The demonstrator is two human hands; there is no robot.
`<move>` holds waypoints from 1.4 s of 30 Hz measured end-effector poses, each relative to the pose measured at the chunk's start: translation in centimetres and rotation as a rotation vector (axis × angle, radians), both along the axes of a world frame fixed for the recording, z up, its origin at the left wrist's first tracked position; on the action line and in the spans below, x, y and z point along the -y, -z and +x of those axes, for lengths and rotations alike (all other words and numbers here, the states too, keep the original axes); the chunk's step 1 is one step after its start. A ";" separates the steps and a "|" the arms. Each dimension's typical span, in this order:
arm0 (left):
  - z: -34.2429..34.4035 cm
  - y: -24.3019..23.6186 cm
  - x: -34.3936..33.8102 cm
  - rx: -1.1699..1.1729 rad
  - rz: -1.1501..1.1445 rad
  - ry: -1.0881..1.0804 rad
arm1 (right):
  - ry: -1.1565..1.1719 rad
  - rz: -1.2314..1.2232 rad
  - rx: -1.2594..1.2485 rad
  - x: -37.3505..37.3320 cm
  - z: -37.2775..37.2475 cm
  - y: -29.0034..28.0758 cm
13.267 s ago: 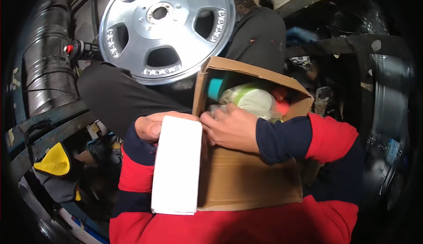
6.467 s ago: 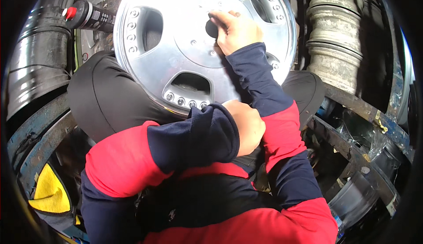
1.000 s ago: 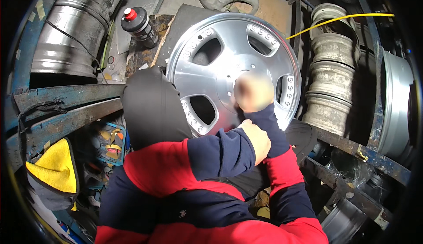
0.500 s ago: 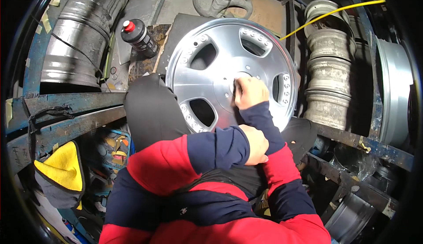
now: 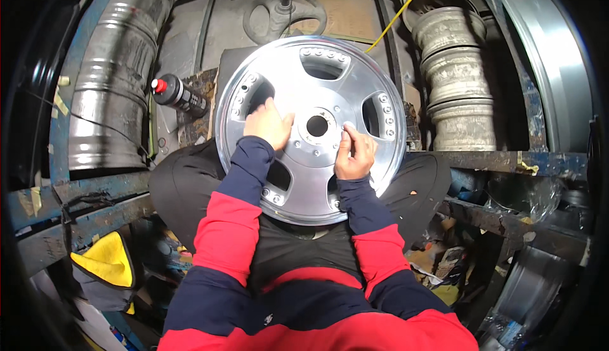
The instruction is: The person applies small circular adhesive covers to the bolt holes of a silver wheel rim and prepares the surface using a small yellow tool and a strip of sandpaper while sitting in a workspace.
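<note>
A silver five-spoke alloy wheel rim lies face up across my lap, with a dark round centre hole ringed by small bolt holes. My left hand rests on the face left of the hub, fingers stretched out at the edge of the upper-left window. Right of the centre hole, my right hand has its fingers curled and pinched close to the face by a bolt hole. Whatever it may hold is too small or hidden to make out.
Stacked worn wheel rims stand at the right, and a row of shiny metal barrels runs along the left. A black bottle with a red cap lies beyond my left knee. A yellow-and-grey cloth hangs at lower left; a yellow hose crosses the far right.
My left hand has let go of the right sleeve and moved up onto the left of the wheel face. The right hand has shifted off the centre, uncovering the hole. The whole view has turned.
</note>
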State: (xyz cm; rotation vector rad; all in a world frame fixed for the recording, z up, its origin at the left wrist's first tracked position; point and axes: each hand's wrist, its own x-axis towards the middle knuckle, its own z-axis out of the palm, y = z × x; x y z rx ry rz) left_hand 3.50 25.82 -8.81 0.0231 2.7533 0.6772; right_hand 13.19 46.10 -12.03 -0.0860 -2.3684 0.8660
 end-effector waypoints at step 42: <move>11.9 -7.5 -10.0 0.152 0.204 1.410 | -0.314 -0.087 0.291 1.9 -2.5 -2.7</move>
